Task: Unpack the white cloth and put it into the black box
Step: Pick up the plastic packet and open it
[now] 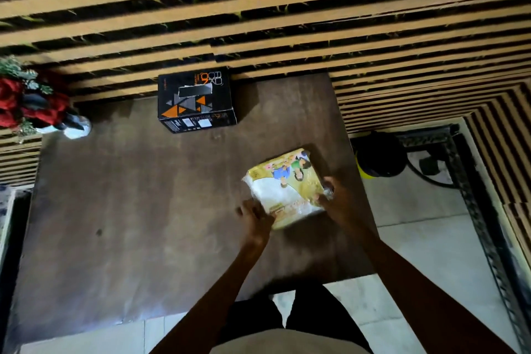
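A clear plastic pack [284, 187] with a yellow printed label lies on the dark wooden table [143, 224], right of centre. White cloth shows through its wrapper. My left hand [254, 217] grips the pack's near left corner. My right hand [334, 195] holds its right edge, fingers pinching the crinkled plastic. The black box [195, 100], printed with orange and grey triangles, stands closed at the table's far edge against the wall, well away from both hands.
A vase of red flowers [31, 100] stands at the table's far left corner. The slatted wall [258, 8] runs behind the table. On the tiled floor to the right sits a black and yellow object [376, 158] beside a dark ornate frame [459, 175].
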Available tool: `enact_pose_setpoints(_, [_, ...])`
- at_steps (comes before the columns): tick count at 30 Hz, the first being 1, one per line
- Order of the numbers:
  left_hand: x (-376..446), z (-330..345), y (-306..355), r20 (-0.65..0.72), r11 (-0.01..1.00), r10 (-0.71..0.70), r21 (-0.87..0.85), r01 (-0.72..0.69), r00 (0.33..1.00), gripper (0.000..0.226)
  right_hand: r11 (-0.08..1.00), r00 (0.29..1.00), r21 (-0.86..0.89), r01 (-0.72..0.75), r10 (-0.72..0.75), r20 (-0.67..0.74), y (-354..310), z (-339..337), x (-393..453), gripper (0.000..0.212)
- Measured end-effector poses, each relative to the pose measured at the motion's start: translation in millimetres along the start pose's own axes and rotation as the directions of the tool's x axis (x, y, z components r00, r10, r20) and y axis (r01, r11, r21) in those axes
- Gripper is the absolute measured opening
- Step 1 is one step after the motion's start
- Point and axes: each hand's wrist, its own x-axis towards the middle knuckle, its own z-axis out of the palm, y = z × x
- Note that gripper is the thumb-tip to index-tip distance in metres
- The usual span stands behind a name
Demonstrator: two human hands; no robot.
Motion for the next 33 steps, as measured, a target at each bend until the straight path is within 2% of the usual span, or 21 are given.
enact_pose_setpoints(1, [0.5, -3.7, 5.0, -0.049, 0.977, 0.115, 0.186, -0.104, 0.992, 0.047, 0.98, 0.991, -0.171, 0.1, -0.114, -0.074, -5.4, -1.6, -1.8, 0.056])
enact_pose_setpoints(2, [1.3, -7.3, 12.6, -0.07, 0.917, 0.235, 0.347, -0.197, 0.97, 0.05, 0.905, 0.948, -0.365, 0.217, -0.285, -0.143, -8.3, -1.9, -1.5, 0.045])
enact_pose_setpoints(4, [8.9, -11.9, 24.4, 0.018, 0.76, 0.421, 0.538, -0.364, 0.907, 0.051, 0.725, 0.858, -0.581, 0.369, -0.506, -0.087, -24.0, -0.3, -9.3, 0.035])
enact_pose_setpoints(5, [13.7, -12.9, 30.1, 0.11, 0.681, 0.46, 0.593, -0.43, 0.881, 0.053, 0.653, 0.846, -0.645, 0.397, -0.533, -0.019, -29.3, 4.2, -11.9, 0.03])
enact_pose_setpoints(7, [25.4, -9.6, 34.1, 0.291, 0.597, 0.409, 0.631, -0.495, 0.865, 0.062, 0.568, 0.901, -0.743, 0.353, -0.421, 0.106, -32.3, 15.1, -15.2, 0.03])
enact_pose_setpoints(9, [32.8, -5.2, 36.1, 0.382, 0.591, 0.324, 0.633, -0.5, 0.866, 0.067, 0.598, 0.956, -0.753, 0.276, -0.251, 0.152, -33.6, 23.0, -13.0, 0.035])
enact_pose_setpoints(12, [33.9, -1.4, 35.6, 0.378, 0.571, 0.314, 0.658, -0.491, 0.871, 0.07, 0.689, 0.981, -0.698, 0.194, -0.133, 0.141, -42.4, 27.0, -5.6, 0.026])
enact_pose_setpoints(16, [31.3, 2.8, 33.9, 0.352, 0.551, 0.323, 0.685, -0.477, 0.879, 0.072, 0.891, 0.983, -0.443, 0.104, -0.025, 0.179, -35.4, 28.3, 9.7, 0.021])
enact_pose_setpoints(19, [31.7, 7.0, 34.7, 0.322, 0.56, 0.324, 0.693, -0.454, 0.89, 0.07, 0.9, 0.969, -0.364, 0.239, -0.199, 0.145, -32.2, 22.8, 1.8, 0.019])
enact_pose_setpoints(21, [32.5, 7.8, 36.9, 0.319, 0.562, 0.315, 0.697, -0.446, 0.894, 0.072, 0.866, 0.926, -0.328, 0.377, -0.358, 0.12, -29.9, 14.3, -15.7, 0.024])
enact_pose_setpoints(24, [27.7, 8.8, 42.4, 0.286, 0.597, 0.322, 0.678, -0.428, 0.903, 0.071, 0.752, 0.889, -0.501, 0.428, -0.451, 0.083, -6.6, -1.9, -37.5, 0.01])
enact_pose_setpoints(26, [15.5, 12.0, 46.3, 0.211, 0.643, 0.409, 0.623, -0.445, 0.888, 0.05, 0.758, 0.875, -0.468, 0.455, -0.478, 0.076, 11.8, -12.9, -46.3, 0.018])
enact_pose_setpoints(27, [7.3, 13.2, 47.5, 0.202, 0.698, 0.429, 0.545, -0.465, 0.88, 0.036, 0.737, 0.852, -0.47, 0.485, -0.519, 0.065, 16.1, -18.7, -50.6, 0.023])
enact_pose_setpoints(28, [-1.2, 13.9, 47.9, 0.229, 0.748, 0.428, 0.452, -0.485, 0.874, 0.026, 0.701, 0.823, -0.492, 0.516, -0.566, 0.057, 19.8, -21.8, -52.5, 0.025])
enact_pose_setpoints(30, [-19.0, 16.9, 44.5, 0.401, 0.773, 0.365, 0.372, -0.514, 0.84, 0.021, 0.622, 0.748, -0.53, 0.577, -0.662, 0.037, 25.0, -26.6, -55.7, 0.021])
enact_pose_setpoints(31, [-26.8, 19.5, 43.6, 0.456, 0.756, 0.339, 0.388, -0.527, 0.822, 0.026, 0.604, 0.727, -0.528, 0.597, -0.686, 0.038, 28.3, -29.0, -57.3, 0.017])
enact_pose_setpoints(33, [-32.9, 24.9, 37.9, 0.449, 0.752, 0.291, 0.438, -0.492, 0.845, 0.027, 0.586, 0.718, -0.538, 0.606, -0.694, 0.051, 32.7, -30.6, -57.4, 0.015])
